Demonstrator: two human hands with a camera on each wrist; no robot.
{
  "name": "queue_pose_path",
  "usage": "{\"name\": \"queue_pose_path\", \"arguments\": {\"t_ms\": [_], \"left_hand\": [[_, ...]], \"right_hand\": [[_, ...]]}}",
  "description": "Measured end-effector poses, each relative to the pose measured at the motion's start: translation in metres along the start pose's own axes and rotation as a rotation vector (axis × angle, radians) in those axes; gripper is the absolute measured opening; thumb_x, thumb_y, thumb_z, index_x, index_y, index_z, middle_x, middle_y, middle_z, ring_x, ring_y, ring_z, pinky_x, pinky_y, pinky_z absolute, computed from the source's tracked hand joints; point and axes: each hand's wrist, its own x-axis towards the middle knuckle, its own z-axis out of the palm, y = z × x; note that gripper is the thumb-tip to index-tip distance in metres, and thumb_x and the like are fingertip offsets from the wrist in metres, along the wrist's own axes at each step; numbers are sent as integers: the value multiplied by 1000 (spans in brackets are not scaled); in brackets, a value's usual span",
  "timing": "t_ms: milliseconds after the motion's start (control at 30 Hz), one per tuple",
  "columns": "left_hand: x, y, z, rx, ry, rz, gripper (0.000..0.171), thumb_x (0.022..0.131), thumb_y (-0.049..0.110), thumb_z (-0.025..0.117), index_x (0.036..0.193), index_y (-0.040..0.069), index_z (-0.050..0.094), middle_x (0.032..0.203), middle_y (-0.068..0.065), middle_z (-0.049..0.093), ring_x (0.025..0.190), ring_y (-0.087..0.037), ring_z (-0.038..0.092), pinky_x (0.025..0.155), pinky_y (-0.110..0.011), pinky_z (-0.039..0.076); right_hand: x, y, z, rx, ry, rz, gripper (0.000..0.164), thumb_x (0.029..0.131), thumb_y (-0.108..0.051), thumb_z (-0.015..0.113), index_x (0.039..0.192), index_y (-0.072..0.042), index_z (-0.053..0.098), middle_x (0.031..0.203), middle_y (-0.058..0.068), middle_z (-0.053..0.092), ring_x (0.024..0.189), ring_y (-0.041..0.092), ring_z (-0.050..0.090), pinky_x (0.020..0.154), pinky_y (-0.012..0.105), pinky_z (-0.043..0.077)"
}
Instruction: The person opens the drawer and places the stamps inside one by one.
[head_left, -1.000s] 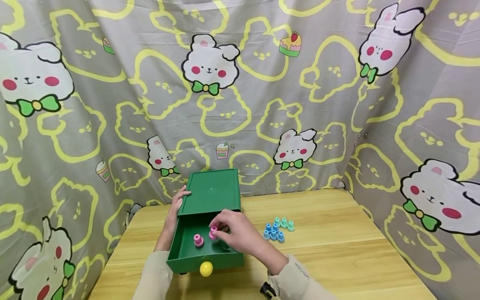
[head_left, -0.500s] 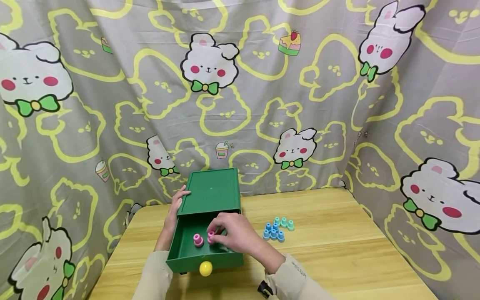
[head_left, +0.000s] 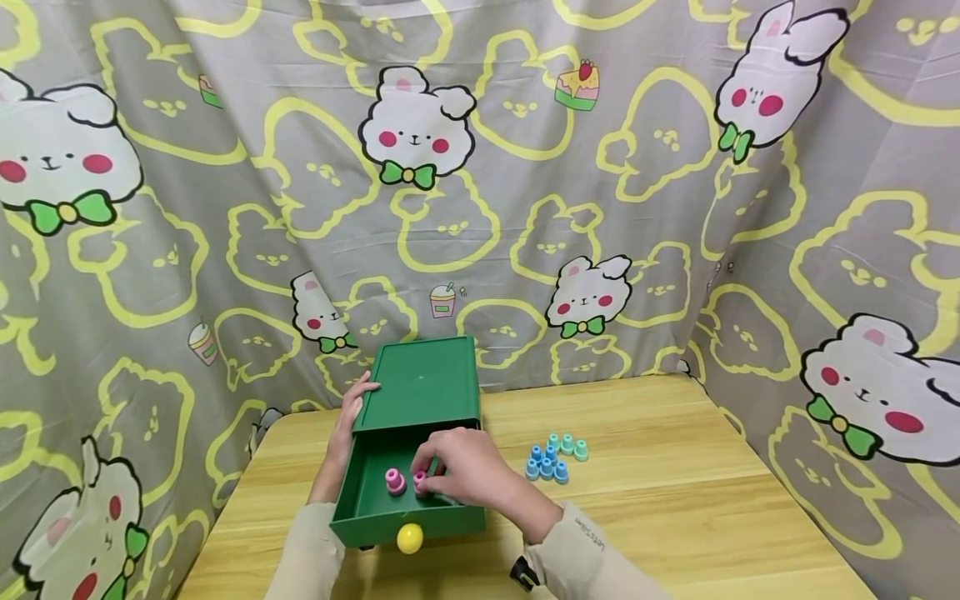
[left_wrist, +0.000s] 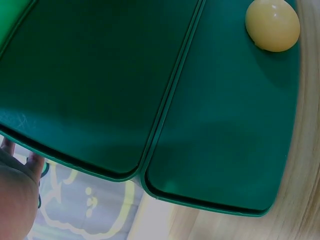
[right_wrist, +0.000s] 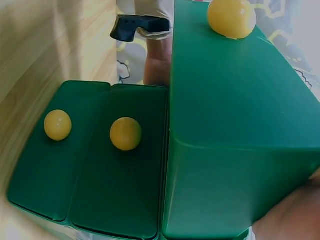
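Note:
A green drawer cabinet stands on the table with its top drawer pulled out by its yellow knob side toward me. My left hand rests along the cabinet's left side, fingers extended; in the left wrist view that hand touches the cabinet's edge. Inside the drawer stands one pink stepped peg. Just to its right, my right hand pinches a second pink peg between thumb and fingers, low over the drawer floor. In the right wrist view the drawer's wall covers most of this hand.
Several blue pegs and green pegs stand on the wooden table right of the cabinet. Two closed drawers with yellow knobs lie below the pulled-out one. A patterned curtain hangs behind the table.
My right hand has moved slightly left and toward me with the pink peg, bringing it lower and closer to the other one. The left hand stays on the cabinet.

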Motion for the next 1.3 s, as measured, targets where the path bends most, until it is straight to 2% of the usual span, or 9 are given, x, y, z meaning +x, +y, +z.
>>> {"name": "queue_pose_path", "arguments": {"t_ms": [233,300,467,533,700,1067,1300], "left_hand": [[0,-2,-1,11,-2,17,46,113,23,23,140,-7,45,169,-23,17,157,-43,8,120,-73,1],[0,-2,-1,15,-3,19,46,113,24,23,140,-7,45,169,-20,19,157,-43,8,120,-74,1],[0,-2,0,15,0,15,47,113,25,24,140,-6,45,168,4,27,157,-43,8,120,-75,1],[0,-2,-1,17,-1,14,47,113,25,23,140,-6,45,169,1,26,157,-43,8,120,-75,1],[0,-2,-1,20,-10,10,48,113,26,21,140,-7,43,170,-20,17,157,-43,7,120,-76,1],[0,1,0,26,-6,0,47,113,25,22,141,-5,43,171,-17,17,156,-44,7,119,-76,2],[0,-1,0,25,-8,-6,48,113,26,22,142,-5,43,171,-16,17,157,-44,7,119,-77,1]], "right_hand": [[2,-1,1,-62,-14,-4,8,88,-33,84,94,-33,81,91,-19,72,75,-6,59,69,17,43],[2,-1,1,-63,-11,-4,8,88,-34,84,94,-33,81,91,-20,72,76,-5,59,69,17,43],[2,-2,2,-46,-4,-2,9,88,-33,84,96,-32,81,93,-21,73,78,-3,64,69,16,44],[2,-2,2,-42,-1,-1,10,88,-33,84,97,-31,81,93,-21,74,78,-2,65,69,16,44],[2,-2,2,-39,5,0,10,88,-31,85,97,-31,81,93,-21,74,77,-4,66,68,15,44],[1,0,2,-12,18,2,12,88,-28,85,98,-30,81,92,-21,75,77,-6,65,71,16,45],[-1,3,0,26,40,-13,14,89,-26,83,103,-26,81,98,-17,76,84,-3,68,79,18,50]]}}
